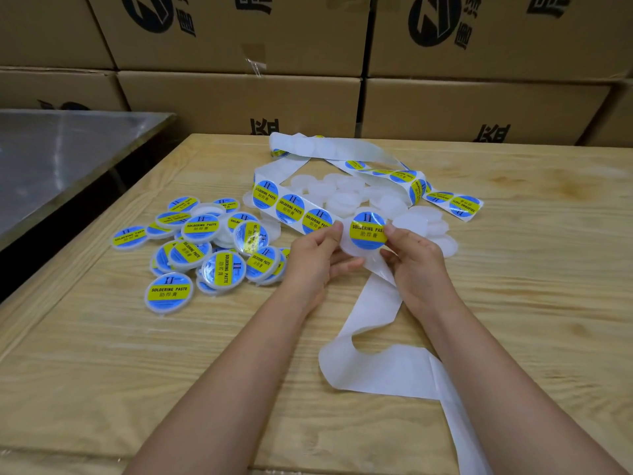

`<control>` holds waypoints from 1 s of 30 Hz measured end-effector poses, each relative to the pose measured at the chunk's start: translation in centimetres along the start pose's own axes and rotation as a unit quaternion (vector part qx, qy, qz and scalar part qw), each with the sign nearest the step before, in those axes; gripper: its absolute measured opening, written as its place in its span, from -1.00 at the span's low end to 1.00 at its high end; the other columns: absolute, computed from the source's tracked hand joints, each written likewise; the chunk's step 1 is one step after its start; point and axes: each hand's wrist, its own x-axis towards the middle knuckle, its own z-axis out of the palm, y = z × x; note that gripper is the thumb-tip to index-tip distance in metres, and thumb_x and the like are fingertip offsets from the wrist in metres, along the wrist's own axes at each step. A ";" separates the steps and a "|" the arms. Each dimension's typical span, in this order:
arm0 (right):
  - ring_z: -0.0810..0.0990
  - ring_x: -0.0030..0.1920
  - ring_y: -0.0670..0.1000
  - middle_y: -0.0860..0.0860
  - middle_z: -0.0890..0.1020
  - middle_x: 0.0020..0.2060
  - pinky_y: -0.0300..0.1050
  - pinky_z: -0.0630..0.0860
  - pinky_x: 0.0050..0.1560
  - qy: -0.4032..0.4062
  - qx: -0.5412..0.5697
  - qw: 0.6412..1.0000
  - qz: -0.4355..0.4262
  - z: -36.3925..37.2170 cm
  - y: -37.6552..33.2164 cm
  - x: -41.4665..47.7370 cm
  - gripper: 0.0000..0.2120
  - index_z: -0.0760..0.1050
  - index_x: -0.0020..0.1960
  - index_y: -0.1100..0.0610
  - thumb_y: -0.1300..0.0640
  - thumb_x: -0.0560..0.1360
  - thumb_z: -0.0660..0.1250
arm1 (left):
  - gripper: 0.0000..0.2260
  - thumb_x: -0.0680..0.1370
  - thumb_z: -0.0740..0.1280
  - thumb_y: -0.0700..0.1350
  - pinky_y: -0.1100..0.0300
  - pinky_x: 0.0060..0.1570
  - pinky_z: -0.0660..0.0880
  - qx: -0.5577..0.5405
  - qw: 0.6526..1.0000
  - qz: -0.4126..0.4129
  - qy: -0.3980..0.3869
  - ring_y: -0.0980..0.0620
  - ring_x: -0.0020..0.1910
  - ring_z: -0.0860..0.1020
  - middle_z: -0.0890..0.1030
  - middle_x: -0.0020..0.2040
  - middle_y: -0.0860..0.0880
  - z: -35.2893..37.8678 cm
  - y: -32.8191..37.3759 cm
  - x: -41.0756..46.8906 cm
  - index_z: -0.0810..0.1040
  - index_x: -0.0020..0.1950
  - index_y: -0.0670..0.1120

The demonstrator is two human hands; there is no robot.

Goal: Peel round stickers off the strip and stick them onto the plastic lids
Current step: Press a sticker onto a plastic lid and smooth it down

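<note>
While both hands (313, 250) pinch sticker (368, 230), lid seemingly beneath.

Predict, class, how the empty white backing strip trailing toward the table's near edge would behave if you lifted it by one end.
The backing strip would probably flop and twist, since it already lies in loose curls on the table. It looks thin and likely very light. Its glossy surface suggests that it may slip between fingers.
</note>
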 end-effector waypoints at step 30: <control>0.56 -0.37 -0.09 0.01 0.63 -0.39 -0.20 0.47 -0.21 0.041 -0.115 0.992 -0.022 0.0 0.4 0.0 -0.82 0.57 -0.34 0.17 0.24 0.44 0.41 | -0.81 0.59 0.25 -0.11 0.22 -0.24 0.62 0.066 0.997 0.032 0.020 -0.02 -0.28 0.67 0.69 -0.25 -0.09 0.0 -0.6 0.2 0.62 -0.11 -0.14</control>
